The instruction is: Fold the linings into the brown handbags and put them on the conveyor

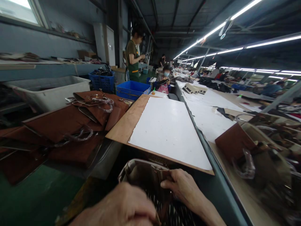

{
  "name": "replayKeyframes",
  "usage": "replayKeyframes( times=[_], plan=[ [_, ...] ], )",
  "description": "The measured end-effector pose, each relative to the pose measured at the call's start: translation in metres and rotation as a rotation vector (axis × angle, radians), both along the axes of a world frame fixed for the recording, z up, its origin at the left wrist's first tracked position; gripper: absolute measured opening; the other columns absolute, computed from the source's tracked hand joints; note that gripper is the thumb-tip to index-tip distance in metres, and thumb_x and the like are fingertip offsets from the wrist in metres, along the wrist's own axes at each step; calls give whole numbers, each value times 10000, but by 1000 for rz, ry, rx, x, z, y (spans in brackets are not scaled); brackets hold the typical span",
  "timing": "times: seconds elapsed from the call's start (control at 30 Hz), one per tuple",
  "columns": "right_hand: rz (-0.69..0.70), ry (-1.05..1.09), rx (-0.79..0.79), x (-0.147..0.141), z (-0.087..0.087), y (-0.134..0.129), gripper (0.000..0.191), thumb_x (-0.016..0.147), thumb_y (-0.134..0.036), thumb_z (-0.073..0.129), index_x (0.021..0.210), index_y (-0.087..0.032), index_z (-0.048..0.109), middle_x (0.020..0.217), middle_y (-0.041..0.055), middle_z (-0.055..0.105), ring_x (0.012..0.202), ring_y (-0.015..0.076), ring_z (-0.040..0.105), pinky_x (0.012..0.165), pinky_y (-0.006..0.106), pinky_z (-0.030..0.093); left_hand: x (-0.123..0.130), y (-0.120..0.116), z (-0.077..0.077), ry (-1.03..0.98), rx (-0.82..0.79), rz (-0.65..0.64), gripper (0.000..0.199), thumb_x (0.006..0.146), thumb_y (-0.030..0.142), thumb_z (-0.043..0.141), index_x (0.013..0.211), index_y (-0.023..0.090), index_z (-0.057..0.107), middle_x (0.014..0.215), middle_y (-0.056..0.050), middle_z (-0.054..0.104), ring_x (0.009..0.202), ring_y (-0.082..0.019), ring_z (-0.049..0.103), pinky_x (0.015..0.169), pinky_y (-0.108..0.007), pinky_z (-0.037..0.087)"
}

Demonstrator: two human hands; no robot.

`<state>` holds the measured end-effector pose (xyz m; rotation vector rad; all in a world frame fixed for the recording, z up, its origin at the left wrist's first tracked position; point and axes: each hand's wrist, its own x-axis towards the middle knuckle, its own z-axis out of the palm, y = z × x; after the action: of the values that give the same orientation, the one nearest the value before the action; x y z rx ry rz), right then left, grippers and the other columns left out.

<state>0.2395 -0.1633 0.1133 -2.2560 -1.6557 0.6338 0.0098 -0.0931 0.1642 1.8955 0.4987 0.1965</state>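
Observation:
An open-topped handbag (143, 172) with a dark brown lining and a pale rim is at the bottom centre, close to my body. My right hand (184, 186) grips its right edge, with the thumb on the inner side and the fingers behind. My left hand (122, 204) is in front of the bag's near left part, slightly blurred. Its fingers curl downward, and what lies under them is hidden. Below my right hand, a dark surface with pale streaks shows, too dim to make out.
A white sheet (166, 128) lies on a brown board (119, 127) just ahead. Brown bags (58, 125) are heaped at left, and more bags (237, 141) crowd the right-hand table. Farther back are a blue crate (133, 89), a pale bin (51, 91) and a standing person (133, 59).

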Motion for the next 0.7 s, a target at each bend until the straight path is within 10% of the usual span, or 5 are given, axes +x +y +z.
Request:
replayKeyframes(
  times=[0.2,0.5,0.7],
  plan=[
    [-30,192,-11,13,-10,-4,162,717,-302,562,746,-189,674,645,-15,625,657,166,558,598,219,384,35,47,-19,-62,561,188,135,772,136,549,878,176,621,1088,-39,563,1048,-163,473,945,-255,331],
    [-22,389,-44,18,-23,-8,216,696,-327,568,796,-183,693,652,-24,629,663,183,572,625,226,420,54,61,-57,32,651,-34,176,710,124,622,878,164,585,1215,-65,493,1162,-210,401,1001,-335,300],
    [-17,541,-85,30,-39,-9,244,683,-326,581,816,-154,693,642,-18,628,682,199,566,668,247,434,59,59,-71,-5,688,54,221,745,149,604,944,160,508,1133,-73,526,1047,-202,481,916,-331,396]
  ],
)
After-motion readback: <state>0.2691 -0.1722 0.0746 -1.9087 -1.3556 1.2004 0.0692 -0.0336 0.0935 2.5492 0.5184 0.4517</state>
